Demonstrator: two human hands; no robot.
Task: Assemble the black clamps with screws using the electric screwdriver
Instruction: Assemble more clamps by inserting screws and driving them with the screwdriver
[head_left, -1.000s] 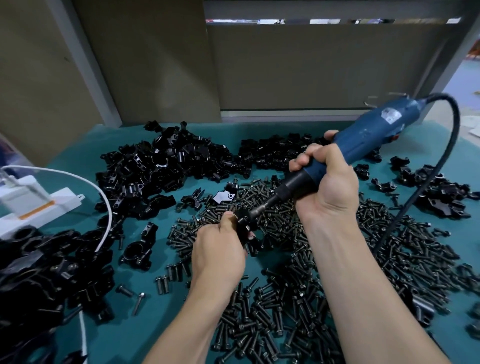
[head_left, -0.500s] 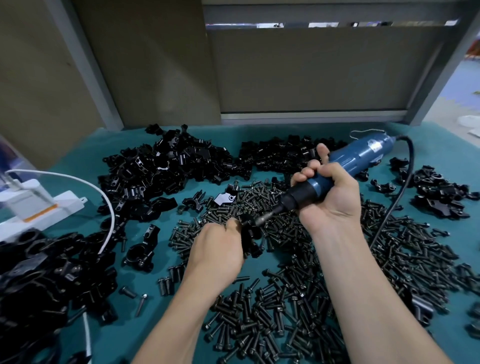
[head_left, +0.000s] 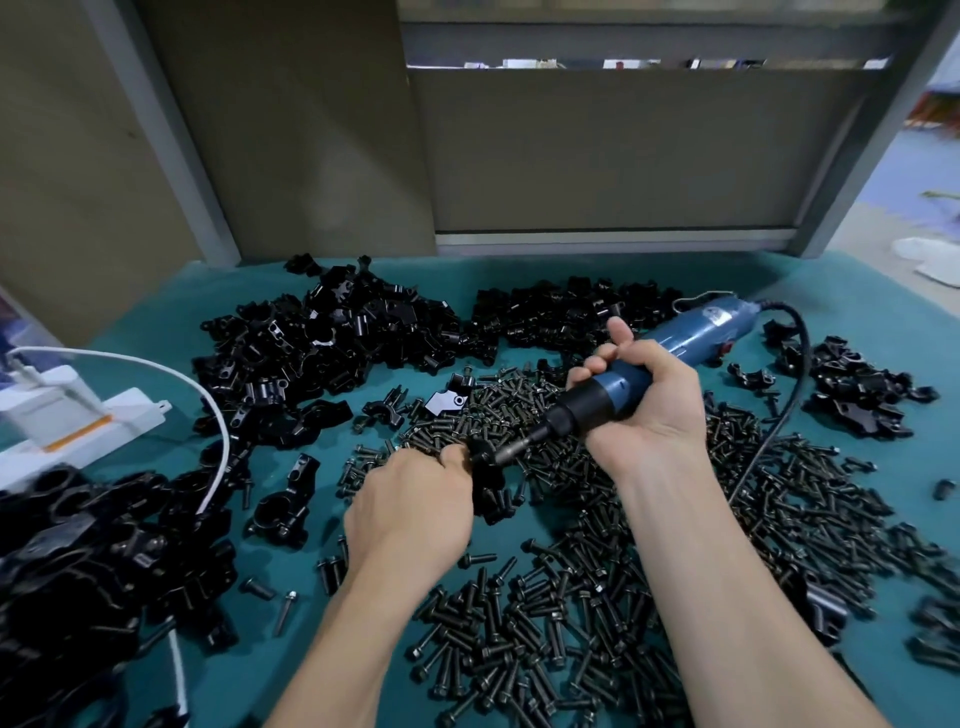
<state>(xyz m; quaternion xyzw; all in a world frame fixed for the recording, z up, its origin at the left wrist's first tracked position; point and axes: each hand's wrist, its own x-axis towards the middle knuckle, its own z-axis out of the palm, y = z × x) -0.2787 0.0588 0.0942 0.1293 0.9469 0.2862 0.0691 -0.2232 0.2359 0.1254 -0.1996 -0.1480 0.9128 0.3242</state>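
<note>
Black clamp pinched in L hand grip, R hand grip round elec screwdriver, bit on clamp

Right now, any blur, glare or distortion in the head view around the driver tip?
Head view: soft even light, no harsh glare; wide-angle splays the edge posts; centre sharp, but the black clamp at the electric screwdriver tip merges with the screws.
</note>
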